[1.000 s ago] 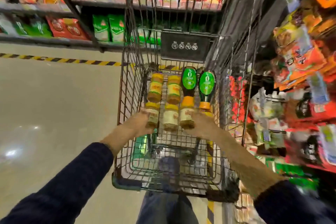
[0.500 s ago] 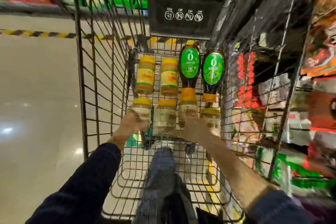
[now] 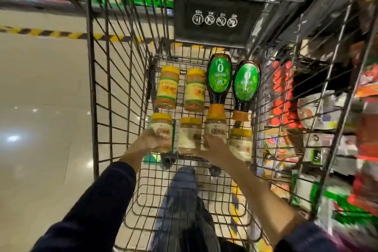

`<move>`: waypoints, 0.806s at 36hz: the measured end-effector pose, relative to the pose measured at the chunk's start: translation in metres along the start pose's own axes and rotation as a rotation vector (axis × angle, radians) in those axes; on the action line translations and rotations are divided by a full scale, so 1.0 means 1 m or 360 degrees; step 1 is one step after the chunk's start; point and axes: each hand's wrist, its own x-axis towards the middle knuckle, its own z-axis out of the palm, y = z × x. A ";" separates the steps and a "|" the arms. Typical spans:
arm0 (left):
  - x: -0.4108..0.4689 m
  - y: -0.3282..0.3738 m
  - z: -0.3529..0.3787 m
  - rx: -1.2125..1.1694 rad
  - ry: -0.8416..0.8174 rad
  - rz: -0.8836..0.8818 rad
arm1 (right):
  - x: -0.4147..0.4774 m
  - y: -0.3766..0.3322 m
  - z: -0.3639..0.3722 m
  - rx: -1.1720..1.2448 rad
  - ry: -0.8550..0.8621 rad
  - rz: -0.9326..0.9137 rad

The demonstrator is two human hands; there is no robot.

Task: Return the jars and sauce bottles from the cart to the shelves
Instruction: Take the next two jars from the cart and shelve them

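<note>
You had yellow-lidded jars (image 3: 167,87), green-labelled dark bottles (image 3: 218,80) with orange caps, and yellow-black striped tape (image 3: 51,33) on beige floor (image 3: 41,88).

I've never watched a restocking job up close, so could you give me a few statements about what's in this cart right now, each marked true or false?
1. Two dark sauce bottles with green oval labels lie in the wire shopping cart. True.
2. Six yellow-lidded jars are in the cart. True: two orange-labelled jars farther off, four pale jars nearer the person.
3. The left hand grips a sauce bottle. False: it holds the leftmost pale jar.
4. The right hand hangs outside the cart. False: it is inside, at the third pale jar.
5. The bottles stand upright. False: they lie flat, orange caps toward the person.
</note>
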 end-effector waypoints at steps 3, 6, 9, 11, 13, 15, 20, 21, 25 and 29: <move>-0.020 0.012 -0.002 -0.0095 -0.0044 -0.0011 | 0.005 -0.001 0.006 0.0059 0.0015 0.0194; -0.038 0.024 -0.007 -0.0115 -0.0160 0.0063 | 0.011 -0.008 0.009 0.0002 0.0072 0.0307; -0.045 0.031 -0.012 -0.0134 -0.0187 0.0130 | 0.019 -0.014 0.016 -0.0003 0.0055 0.0344; -0.047 0.034 -0.015 -0.0185 -0.0164 0.0162 | 0.023 -0.017 0.020 -0.0061 0.0033 0.0369; -0.050 0.037 -0.016 -0.0240 -0.0119 0.0169 | 0.029 -0.017 0.023 -0.0099 0.0043 0.0383; -0.052 0.038 -0.017 -0.0264 -0.0107 0.0183 | 0.029 -0.022 0.023 -0.0067 0.0036 0.0412; -0.060 0.039 -0.019 -0.0338 -0.0104 0.0258 | 0.040 -0.023 0.036 0.0143 -0.0006 0.0384; -0.061 0.039 -0.020 -0.0351 -0.0099 0.0261 | 0.043 -0.023 0.038 0.0199 -0.0029 0.0402; -0.063 0.042 -0.020 -0.0418 -0.0117 0.0282 | 0.055 -0.023 0.047 0.0518 -0.0073 0.0431; -0.064 0.041 -0.021 -0.0424 -0.0082 0.0263 | 0.067 -0.015 0.060 0.0663 -0.0010 0.0421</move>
